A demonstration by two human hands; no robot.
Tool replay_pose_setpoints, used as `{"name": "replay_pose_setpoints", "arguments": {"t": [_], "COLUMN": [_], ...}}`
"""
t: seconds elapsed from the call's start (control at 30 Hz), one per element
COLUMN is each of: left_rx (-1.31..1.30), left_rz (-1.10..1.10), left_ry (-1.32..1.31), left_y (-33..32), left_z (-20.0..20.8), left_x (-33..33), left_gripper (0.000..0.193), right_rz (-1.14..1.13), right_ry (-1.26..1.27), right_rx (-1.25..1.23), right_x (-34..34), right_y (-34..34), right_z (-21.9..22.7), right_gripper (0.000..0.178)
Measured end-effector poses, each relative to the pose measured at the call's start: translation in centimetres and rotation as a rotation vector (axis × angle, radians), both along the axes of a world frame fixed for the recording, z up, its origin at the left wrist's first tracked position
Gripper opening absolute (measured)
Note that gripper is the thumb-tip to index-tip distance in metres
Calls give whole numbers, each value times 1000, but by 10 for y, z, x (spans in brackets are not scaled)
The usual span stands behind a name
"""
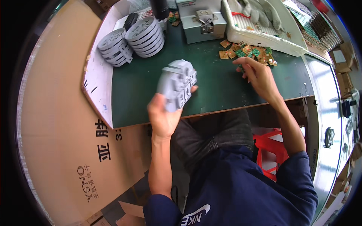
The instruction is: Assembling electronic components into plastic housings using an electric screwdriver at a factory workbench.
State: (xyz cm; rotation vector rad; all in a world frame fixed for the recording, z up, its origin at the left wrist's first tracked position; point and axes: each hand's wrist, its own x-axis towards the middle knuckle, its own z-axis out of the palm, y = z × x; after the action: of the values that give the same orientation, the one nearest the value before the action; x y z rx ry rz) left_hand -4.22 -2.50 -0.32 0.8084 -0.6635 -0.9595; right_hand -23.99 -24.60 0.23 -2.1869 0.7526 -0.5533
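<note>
Grey plastic housing [176, 83], moulded with ribs and cut-outs, sits raised above the near part of the green worktop [215, 90], tilted, held from below by the left hand [166, 113]; its grip is clenched on the housing's lower end, thumb on the right side. Right hand [258, 73] reaches to the far right, fingers curled down over the near edge of a scatter of small green and tan circuit boards [247, 51]; whether that grip pinches a board or is released cannot be told, the fingertips hide it. Housing and board pile are well apart. Far left on the worktop, two leaning stacks of grey round plastic parts [132, 39] rest just beside each other, partly on a white board [96, 81] along the left edge. Far centre, a grey metal box with a latch [201, 20]. Far right, a white foam tray [264, 37] with grey gloves [260, 11] on it, touching the board scatter. Large brown cardboard sheet [56, 124] fills the left. Red plastic stool [269, 148] shows under the worktop, near right, by the person's dark trousers.
</note>
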Motion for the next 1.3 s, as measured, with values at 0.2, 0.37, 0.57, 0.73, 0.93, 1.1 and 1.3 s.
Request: {"name": "replay_pose_setpoints", "arguments": {"t": [0.2,0.37,0.57,0.73,0.93,1.1,1.3], "left_rx": [-422,-374,-303,-145,290,332,158], "left_rz": [-262,-204,-140,-51,291,439,423], "left_ry": [669,498,367,108,-1215,-1652,-1207], "left_y": [0,1,3,2,-16,-35,-36], "left_z": [-10,-13,-15,-11,-6,-10,14], "left_x": [8,12,19,16,2,-12,-23], "left_gripper": [97,97,96,92,79,83,47], "right_rz": [95,151,132,230,285,245,249], "right_ry": [-21,42,-16,20,75,15,-220], "right_rx": [-26,-133,-137,-450,-464,-627,263], "right_x": [2,3,10,3,6,7,2], "right_y": [1,6,7,2,3,-1,19], "right_z": [3,6,2,-6,1,-1,18], "right_gripper": [24,26,27,32,39,35,40]}}
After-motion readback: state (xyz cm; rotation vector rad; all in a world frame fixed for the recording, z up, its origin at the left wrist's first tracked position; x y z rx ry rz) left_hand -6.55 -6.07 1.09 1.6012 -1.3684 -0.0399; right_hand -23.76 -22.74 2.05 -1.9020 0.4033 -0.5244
